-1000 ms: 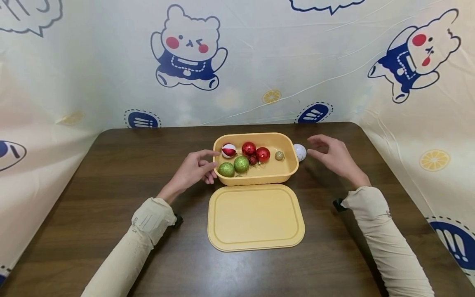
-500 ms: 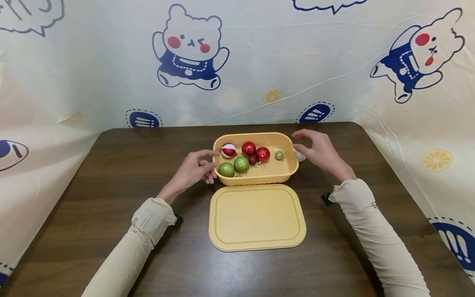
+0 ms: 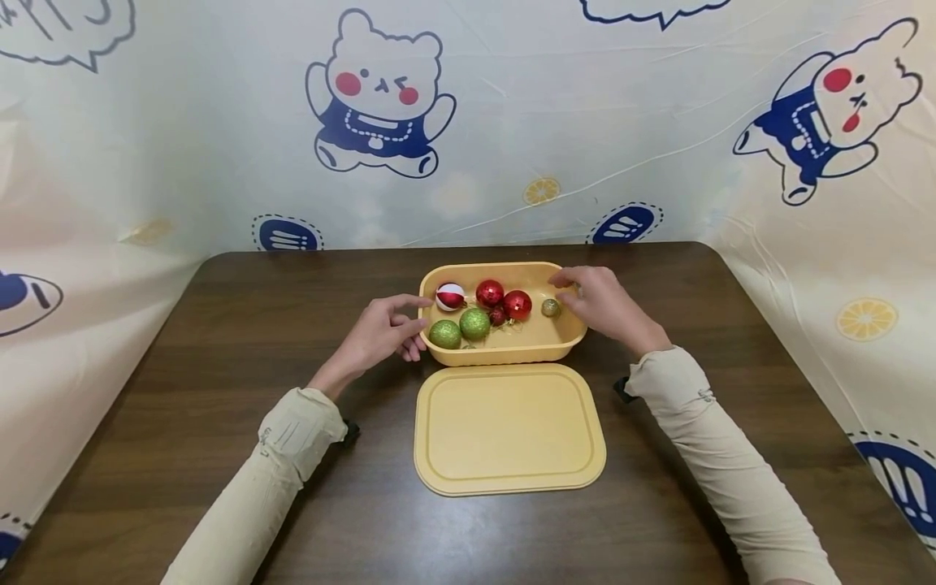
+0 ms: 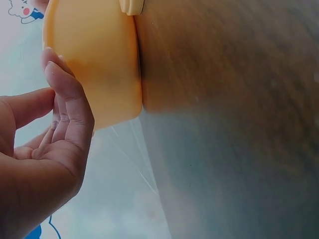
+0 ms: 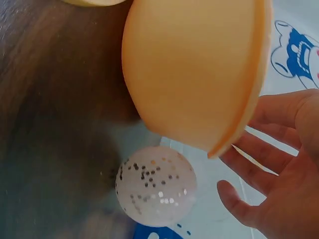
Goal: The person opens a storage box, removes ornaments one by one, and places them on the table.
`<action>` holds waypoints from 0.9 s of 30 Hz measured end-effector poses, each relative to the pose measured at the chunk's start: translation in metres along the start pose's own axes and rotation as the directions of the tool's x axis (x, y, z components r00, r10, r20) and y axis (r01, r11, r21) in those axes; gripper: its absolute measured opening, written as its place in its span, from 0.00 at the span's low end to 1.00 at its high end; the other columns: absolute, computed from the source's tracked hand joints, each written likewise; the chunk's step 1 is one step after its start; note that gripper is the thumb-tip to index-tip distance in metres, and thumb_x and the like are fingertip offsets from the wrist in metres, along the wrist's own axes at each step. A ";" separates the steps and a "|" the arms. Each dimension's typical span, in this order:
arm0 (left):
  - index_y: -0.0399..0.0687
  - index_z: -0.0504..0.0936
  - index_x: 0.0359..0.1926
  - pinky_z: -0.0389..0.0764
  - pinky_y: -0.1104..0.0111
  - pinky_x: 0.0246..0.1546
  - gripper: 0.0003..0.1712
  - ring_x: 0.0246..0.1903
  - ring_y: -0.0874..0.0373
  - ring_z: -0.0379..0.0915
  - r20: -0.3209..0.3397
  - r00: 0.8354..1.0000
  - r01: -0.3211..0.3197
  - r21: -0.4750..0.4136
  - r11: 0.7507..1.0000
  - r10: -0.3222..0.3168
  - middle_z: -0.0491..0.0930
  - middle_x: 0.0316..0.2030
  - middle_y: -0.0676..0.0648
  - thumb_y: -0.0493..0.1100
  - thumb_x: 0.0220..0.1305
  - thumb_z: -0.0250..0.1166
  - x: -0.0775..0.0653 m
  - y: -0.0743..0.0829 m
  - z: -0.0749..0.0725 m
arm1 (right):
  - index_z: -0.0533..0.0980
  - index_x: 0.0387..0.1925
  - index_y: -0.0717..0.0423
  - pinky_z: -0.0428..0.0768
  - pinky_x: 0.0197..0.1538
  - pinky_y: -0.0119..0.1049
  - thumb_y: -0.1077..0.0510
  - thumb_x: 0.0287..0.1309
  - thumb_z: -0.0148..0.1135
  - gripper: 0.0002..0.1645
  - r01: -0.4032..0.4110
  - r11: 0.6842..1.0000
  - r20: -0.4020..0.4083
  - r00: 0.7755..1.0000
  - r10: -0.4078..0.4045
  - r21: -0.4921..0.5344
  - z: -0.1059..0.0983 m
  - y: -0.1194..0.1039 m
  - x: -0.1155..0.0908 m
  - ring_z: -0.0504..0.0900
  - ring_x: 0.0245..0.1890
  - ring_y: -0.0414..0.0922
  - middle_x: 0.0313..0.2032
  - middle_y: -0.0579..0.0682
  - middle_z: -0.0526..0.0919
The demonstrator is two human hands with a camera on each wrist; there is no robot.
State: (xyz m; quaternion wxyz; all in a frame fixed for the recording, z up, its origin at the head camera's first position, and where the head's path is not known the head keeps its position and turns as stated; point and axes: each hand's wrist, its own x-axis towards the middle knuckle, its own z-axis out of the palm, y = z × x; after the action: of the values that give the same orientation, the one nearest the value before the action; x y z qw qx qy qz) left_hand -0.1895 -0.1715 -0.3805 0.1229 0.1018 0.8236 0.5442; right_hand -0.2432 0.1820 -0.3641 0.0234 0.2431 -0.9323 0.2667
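Note:
A yellow box [image 3: 504,356] holds several Christmas baubles. Inside, a red-and-white bauble [image 3: 450,296] and green glitter baubles [image 3: 474,324] lie toward the left, red ones [image 3: 517,305] in the middle, and a small gold bauble [image 3: 551,308] at the right. My left hand [image 3: 376,333] is at the box's left end, index finger and thumb right at the rim, other fingers loosely bent outside. My right hand [image 3: 610,305] reaches over the right rim, thumb and fingers spread apart close to the gold bauble. A white speckled bauble [image 5: 157,186] sits outside the box, hidden in the head view.
A flat yellow lid [image 3: 509,431] lies on the dark wooden table [image 3: 175,422], just in front of the box. Behind the table's far edge hangs a pale sheet [image 3: 497,122] printed with cartoon bears.
My right hand has moved left, from beside the white bauble to over the box's right end, covering that bauble in the head view. The left hand has stayed at the rim.

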 end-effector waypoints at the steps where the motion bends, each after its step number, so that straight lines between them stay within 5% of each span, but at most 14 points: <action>1: 0.38 0.72 0.66 0.86 0.60 0.26 0.23 0.21 0.47 0.80 0.000 1.000 0.001 0.000 1.000 -0.001 0.82 0.30 0.26 0.36 0.72 0.60 0.000 0.000 0.000 | 0.81 0.51 0.65 0.77 0.59 0.53 0.66 0.62 0.64 0.16 0.005 1.000 0.010 1.000 -0.005 -0.013 0.002 0.000 0.001 0.80 0.53 0.55 0.50 0.59 0.84; 8: 0.38 0.71 0.66 0.85 0.62 0.25 0.24 0.21 0.48 0.81 0.005 1.000 0.015 -0.004 1.000 -0.015 0.82 0.30 0.28 0.37 0.72 0.60 -0.001 0.000 -0.001 | 0.81 0.51 0.65 0.78 0.58 0.53 0.67 0.62 0.65 0.15 0.050 0.998 0.080 0.996 -0.046 -0.043 0.017 0.001 0.005 0.82 0.52 0.56 0.49 0.61 0.85; 19: 0.38 0.71 0.66 0.85 0.62 0.25 0.24 0.21 0.48 0.80 0.005 1.000 0.008 0.000 1.000 -0.008 0.82 0.30 0.28 0.36 0.72 0.60 -0.001 0.001 0.000 | 0.83 0.45 0.65 0.79 0.55 0.51 0.70 0.59 0.64 0.12 0.100 0.987 0.075 0.993 -0.091 -0.125 0.026 -0.001 0.009 0.83 0.46 0.54 0.45 0.59 0.86; 27: 0.39 0.71 0.66 0.86 0.60 0.26 0.24 0.25 0.36 0.80 0.006 1.000 0.016 -0.011 1.000 -0.016 0.82 0.31 0.26 0.37 0.72 0.60 0.000 0.001 0.000 | 0.85 0.44 0.62 0.80 0.52 0.49 0.69 0.59 0.65 0.11 0.090 0.985 0.094 0.993 -0.076 -0.150 0.030 0.000 0.008 0.82 0.44 0.51 0.43 0.56 0.87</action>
State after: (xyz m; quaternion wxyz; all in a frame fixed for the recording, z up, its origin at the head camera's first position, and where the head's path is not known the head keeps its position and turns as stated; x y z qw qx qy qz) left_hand -0.1892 -0.1711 -0.3799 0.1303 0.0965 0.8209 0.5475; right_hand -0.2482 0.1635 -0.3883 0.0122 0.2908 -0.9393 0.1816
